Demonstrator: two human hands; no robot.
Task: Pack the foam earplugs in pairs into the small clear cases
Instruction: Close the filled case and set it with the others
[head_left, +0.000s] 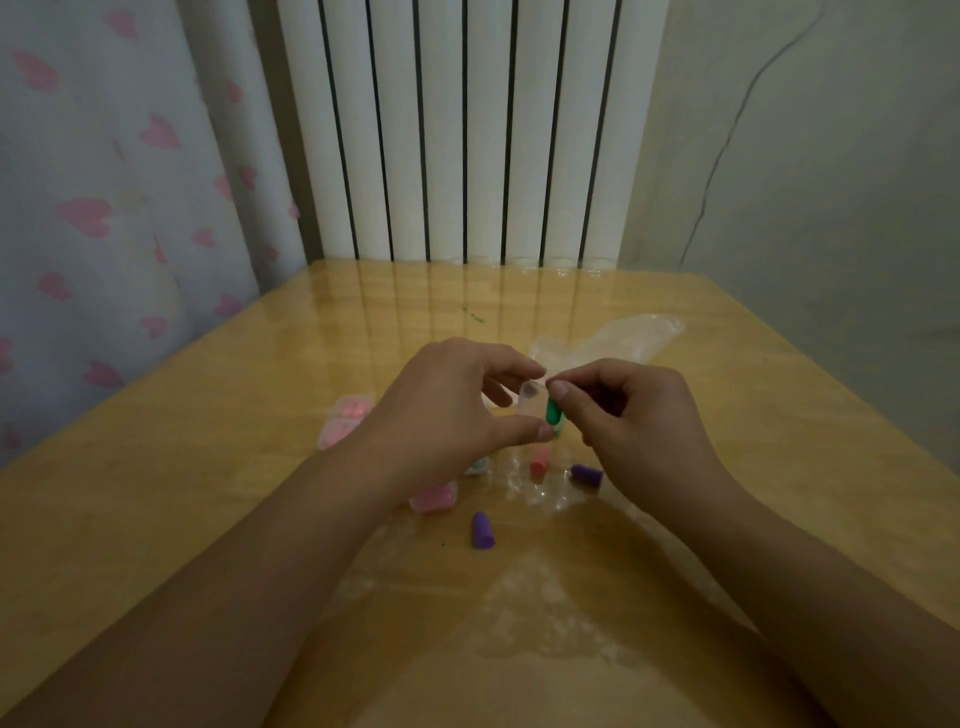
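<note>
Packed cases: two clear cases holding pink earplugs (345, 423) lie at the left of the bench (208, 467), touching each other; a third pink-filled case (434, 496) lies nearer, partly under the left forearm.
Left hand: the left hand (447, 410) is raised over the bench middle, thumb and forefinger pinching a small clear case (530, 402). The case looks upright or a little tilted; whether its lid is open I cannot tell.
Green earplug: the green earplug (553, 413) stands nearly upright, long axis running top to bottom, touching the right side of the held case.
Right hand: the right hand (628, 415) pinches the top of the green earplug between thumb and forefinger, the other fingers curled.
Key relation: plug and case meet between the two hands, so the coming move is probably a short push leftward and down into the case; the right hand does it, the left only steadies.
Loose earplugs: a purple earplug (482, 530) lies below the hands, a pink-red earplug (540, 462) just under them, another purple earplug (587, 474) by the right wrist.
Bag: a clear plastic bag (623, 340) lies beyond the right hand.
Room: open bench lies on every side, its edges well away from the hands.
</note>
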